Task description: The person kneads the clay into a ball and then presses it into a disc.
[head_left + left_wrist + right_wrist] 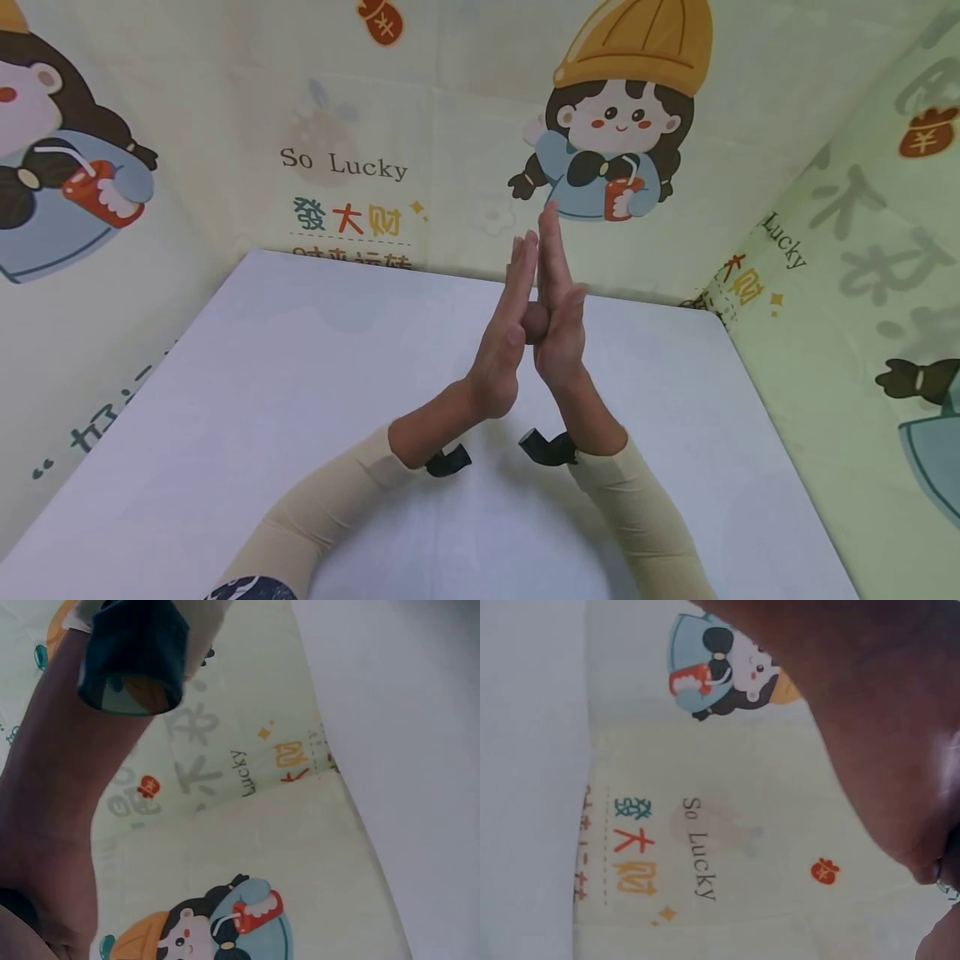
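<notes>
A small brown ball point(535, 323) sits between the two palms, raised in front of the body. My left hand point(498, 354) presses on it from the left, its fingers straight and pointing up. From the other side my right hand point(561, 337) presses flat against the ball, fingers likewise straight and upright. The fingertips lean toward each other above it. In the left wrist view a dark rounded patch lies at the lower left edge, beside the right hand point(49, 877). The right wrist view has part of a hand point(900, 742) filling its right side, with the ball mostly hidden.
Below the hands spreads a white tabletop point(360, 350). A pale printed cloth point(465, 108) with cartoon figures and lettering hangs behind and along both sides. Dark wrist-worn mounts point(547, 447) stick out inward from both beige sleeves point(637, 517).
</notes>
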The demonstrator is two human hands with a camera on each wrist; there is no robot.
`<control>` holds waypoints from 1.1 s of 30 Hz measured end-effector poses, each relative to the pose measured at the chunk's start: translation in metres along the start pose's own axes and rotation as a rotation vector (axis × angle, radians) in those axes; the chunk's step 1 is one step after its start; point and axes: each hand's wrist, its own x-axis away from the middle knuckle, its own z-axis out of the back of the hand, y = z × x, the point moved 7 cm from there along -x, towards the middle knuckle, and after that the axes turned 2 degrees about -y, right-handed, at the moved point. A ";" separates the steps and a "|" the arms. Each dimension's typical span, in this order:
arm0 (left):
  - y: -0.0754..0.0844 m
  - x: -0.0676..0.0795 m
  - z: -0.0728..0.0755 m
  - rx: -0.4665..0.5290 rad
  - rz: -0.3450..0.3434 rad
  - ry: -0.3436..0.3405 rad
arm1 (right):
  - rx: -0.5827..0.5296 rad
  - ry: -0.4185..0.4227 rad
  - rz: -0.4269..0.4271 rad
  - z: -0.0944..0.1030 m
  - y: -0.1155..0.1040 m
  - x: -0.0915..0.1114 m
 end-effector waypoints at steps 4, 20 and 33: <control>0.004 -0.002 0.001 -0.009 -0.013 0.012 | -0.047 -0.001 -0.010 0.000 0.006 0.001; -0.007 -0.015 0.024 -0.057 0.010 0.137 | 0.043 -0.013 -0.054 -0.011 0.029 0.018; -0.026 -0.028 0.042 -0.021 0.042 0.174 | 0.097 -0.028 -0.107 -0.022 0.036 0.031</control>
